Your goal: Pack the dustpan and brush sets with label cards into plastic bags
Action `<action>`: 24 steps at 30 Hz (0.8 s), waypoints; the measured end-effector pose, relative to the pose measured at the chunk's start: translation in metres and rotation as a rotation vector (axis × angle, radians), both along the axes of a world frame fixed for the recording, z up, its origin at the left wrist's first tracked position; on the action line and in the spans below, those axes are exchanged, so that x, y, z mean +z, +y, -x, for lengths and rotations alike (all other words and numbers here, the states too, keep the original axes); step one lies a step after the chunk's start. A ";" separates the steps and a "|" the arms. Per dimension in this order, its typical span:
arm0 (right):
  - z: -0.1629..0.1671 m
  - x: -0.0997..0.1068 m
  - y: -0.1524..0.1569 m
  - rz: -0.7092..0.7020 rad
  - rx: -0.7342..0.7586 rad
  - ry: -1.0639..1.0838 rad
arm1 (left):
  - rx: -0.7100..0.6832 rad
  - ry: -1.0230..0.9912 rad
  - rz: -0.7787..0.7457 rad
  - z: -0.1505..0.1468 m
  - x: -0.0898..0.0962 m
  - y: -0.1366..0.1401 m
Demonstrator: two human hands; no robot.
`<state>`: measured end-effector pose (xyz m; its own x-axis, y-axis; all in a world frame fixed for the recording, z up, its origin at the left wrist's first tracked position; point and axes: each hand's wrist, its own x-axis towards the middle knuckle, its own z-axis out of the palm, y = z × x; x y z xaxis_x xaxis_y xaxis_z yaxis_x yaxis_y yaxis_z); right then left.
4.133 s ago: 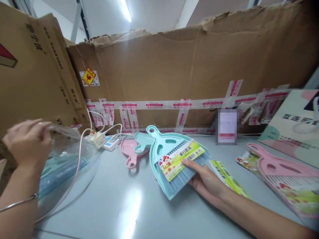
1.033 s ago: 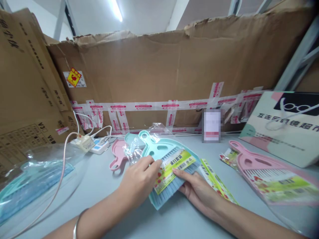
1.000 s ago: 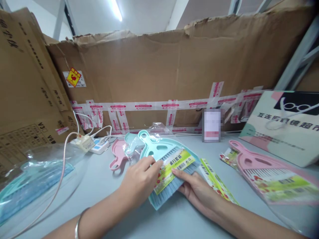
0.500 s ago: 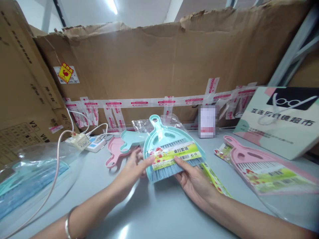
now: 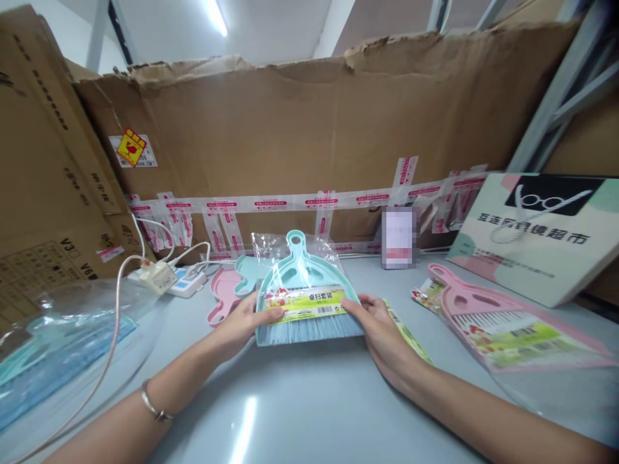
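Between my hands is a mint-green dustpan [image 5: 309, 265] with a blue-bristled brush [image 5: 309, 330] lying in it. A yellow-green printed label [image 5: 302, 304] spans the front, and a clear plastic bag [image 5: 265, 248] shows around the upper part. My left hand [image 5: 242, 325] is closed on the left edge, thumb over the label. At the right edge my right hand [image 5: 380, 325] is closed too, its thumb pressing on the label's end. The fingers behind the dustpan are hidden. Under my right wrist lies another printed label strip [image 5: 409, 335].
Pink and mint handles [image 5: 225, 293] lie behind my left hand. A bagged blue-green set [image 5: 68, 351] and a white cable [image 5: 113, 322] are at left, near a power strip [image 5: 186, 282]. At right are a pink dustpan set [image 5: 512, 322], a phone [image 5: 399, 238] and a printed bag [image 5: 532, 238]. Cardboard [image 5: 309, 129] stands behind.
The dustpan has turned from tilted to nearly level and shifted slightly left. My right hand has moved from its lower front to its right edge; my left hand now grips the left edge.
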<state>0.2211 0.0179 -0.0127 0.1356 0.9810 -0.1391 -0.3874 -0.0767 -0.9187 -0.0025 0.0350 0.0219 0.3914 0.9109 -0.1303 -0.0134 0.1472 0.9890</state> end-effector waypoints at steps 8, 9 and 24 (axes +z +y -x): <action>0.002 0.016 0.000 0.136 0.336 0.166 | 0.138 0.045 0.184 -0.009 0.008 -0.006; 0.002 0.014 0.000 0.154 0.314 0.149 | 0.173 0.061 0.200 -0.011 0.007 -0.006; -0.012 0.017 0.001 0.046 0.555 0.081 | 0.134 0.125 0.144 -0.005 0.009 0.002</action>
